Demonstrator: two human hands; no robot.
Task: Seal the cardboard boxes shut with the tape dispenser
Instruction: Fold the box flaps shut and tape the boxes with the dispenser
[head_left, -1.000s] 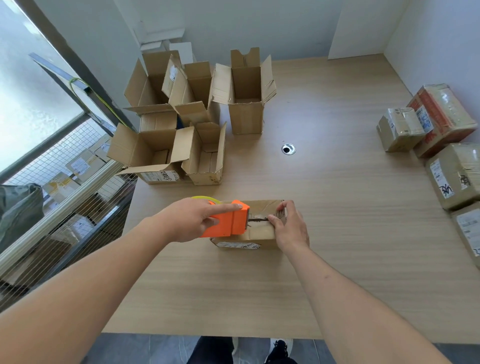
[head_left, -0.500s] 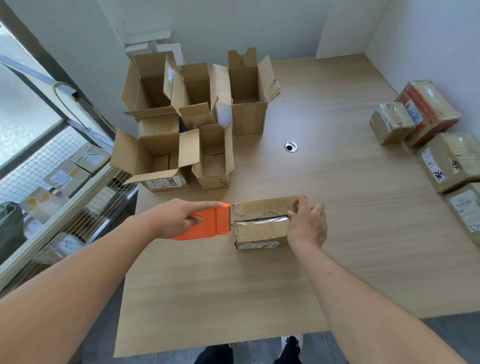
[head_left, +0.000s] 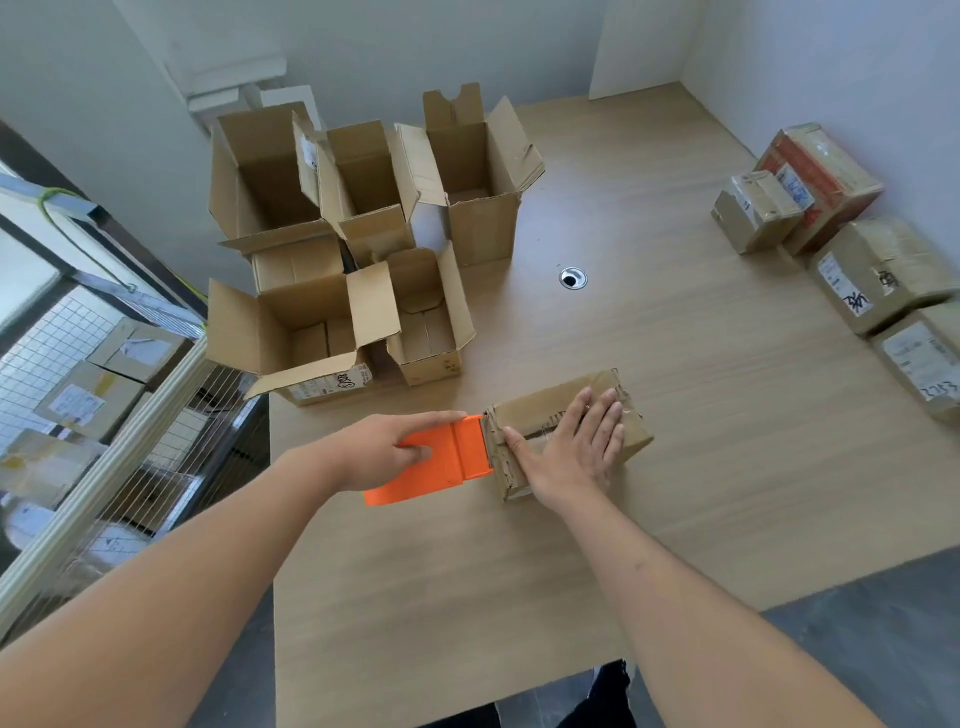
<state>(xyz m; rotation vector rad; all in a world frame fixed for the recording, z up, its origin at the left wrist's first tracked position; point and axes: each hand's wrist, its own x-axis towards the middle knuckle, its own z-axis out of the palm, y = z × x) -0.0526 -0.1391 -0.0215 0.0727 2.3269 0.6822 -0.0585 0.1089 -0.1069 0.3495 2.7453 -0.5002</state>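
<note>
Your left hand gripped the orange plastic tape dispenser against the small brown cardboard box's left end; your right hand lay flat, fingers spread, on its top.

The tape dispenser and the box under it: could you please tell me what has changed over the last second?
The left hand drew the orange tape dispenser leftward off the box top, down past its left end. The right hand went from pinching the tape to lying flat on the box. The open boxes and sealed parcels stayed put.

Left hand gripping, forefinger extended; right hand flat, fingers spread
</note>
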